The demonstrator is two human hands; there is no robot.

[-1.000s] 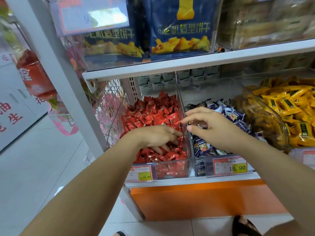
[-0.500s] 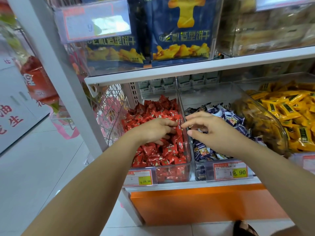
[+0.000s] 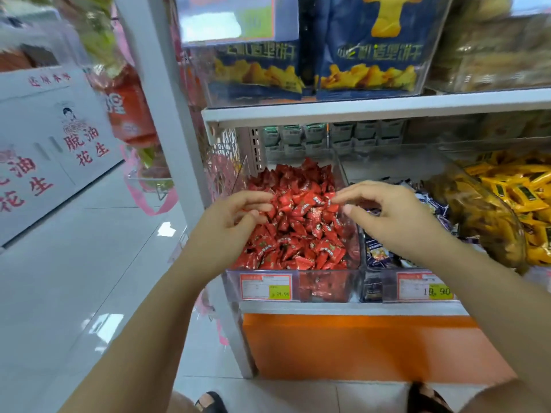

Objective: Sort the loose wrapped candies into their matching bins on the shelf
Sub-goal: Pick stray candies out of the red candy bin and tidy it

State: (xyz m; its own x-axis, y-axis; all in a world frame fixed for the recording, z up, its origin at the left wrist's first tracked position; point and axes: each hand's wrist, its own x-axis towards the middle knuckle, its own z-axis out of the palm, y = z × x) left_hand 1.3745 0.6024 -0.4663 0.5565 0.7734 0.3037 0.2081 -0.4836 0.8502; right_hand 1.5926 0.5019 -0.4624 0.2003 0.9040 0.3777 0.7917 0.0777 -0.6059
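Candies (image 3: pixel 301 222): red wrappers, small printed marks. Neighbouring candies (image 3: pixel 432 204): purple-and-white wrappers. Far-right candies (image 3: pixel 518 192): yellow wrappers, dark labels; shelf (image 3: pixel 372 110) white, base panel (image 3: pixel 357 347) orange.

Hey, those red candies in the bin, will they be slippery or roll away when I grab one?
Probably slippery: the red candies have glossy wrappers that catch the light. Likely light and crinkly, being small wrapped pieces. Unlikely to roll; they look angular, though the heaped pile in the bin may shift.

Price tag (image 3: pixel 266 287) reads 24.90; neighbouring tag (image 3: pixel 425 287) 19.90
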